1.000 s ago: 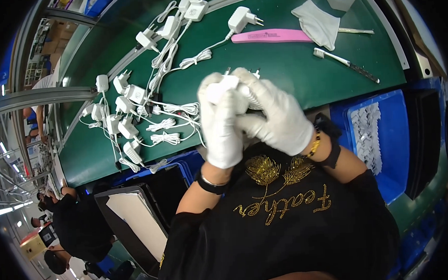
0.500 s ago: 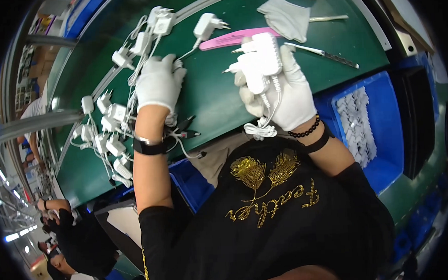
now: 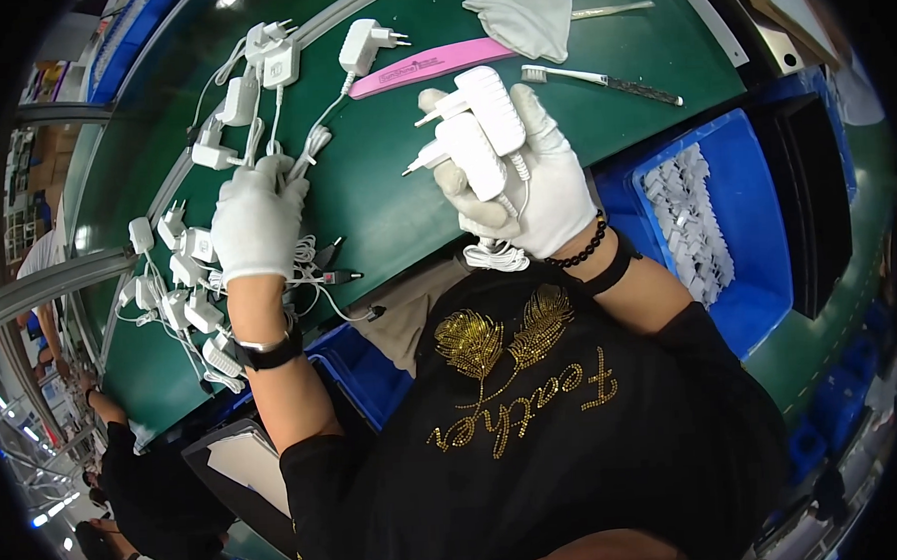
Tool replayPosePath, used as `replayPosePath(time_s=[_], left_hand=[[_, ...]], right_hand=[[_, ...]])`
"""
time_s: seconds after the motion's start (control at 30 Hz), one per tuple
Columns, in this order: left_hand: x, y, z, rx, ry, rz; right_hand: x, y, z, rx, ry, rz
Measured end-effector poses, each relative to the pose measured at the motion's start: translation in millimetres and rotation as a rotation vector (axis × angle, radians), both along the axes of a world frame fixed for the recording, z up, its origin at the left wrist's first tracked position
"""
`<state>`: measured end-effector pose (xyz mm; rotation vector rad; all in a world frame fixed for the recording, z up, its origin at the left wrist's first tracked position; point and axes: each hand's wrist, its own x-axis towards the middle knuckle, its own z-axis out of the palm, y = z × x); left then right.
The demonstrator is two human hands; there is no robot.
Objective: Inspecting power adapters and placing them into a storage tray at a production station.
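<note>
My right hand (image 3: 543, 191), in a white glove, is closed around two white plug-in power adapters (image 3: 473, 149). Their two-pin plugs point left, and their coiled white cord (image 3: 495, 256) hangs below the palm. At the left, my gloved left hand (image 3: 259, 220) has its fingers drawn together on a white cord (image 3: 275, 157). Just beyond it, another white adapter (image 3: 361, 49) lies with its tied cord (image 3: 313, 146) running down to those fingers. A group of several adapters (image 3: 279, 62) lies farther back. More adapters (image 3: 189, 241) with tangled cords sit left of that wrist.
A pink curved strip (image 3: 429, 65), a pale cloth (image 3: 527, 16) and a toothbrush (image 3: 600, 77) lie on the green table (image 3: 385, 193). Blue bins stand along its near side; the right bin (image 3: 762, 236) holds many small white pieces. A person (image 3: 153, 493) is at the lower left.
My left hand has drawn back toward me, uncovering the tied cord, and its fingers have closed. My right hand still holds both adapters. The whole view has shifted, so things appear farther left.
</note>
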<state>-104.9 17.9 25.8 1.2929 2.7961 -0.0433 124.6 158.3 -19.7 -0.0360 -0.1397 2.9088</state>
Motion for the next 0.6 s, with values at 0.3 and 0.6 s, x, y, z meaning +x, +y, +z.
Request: replayPosePath(time_s=[0.3,0.6], left_hand=[[81.1,-3.3,8.8,0.718,-0.173,-0.243],[197.9,62.5,-50.2,0.419,-2.099,-0.362]], right_hand=[[15.8,-0.9,12.1,-0.028,-0.077,-0.061],[100.4,29.9,60.8,0.423,0.103,-0.559]])
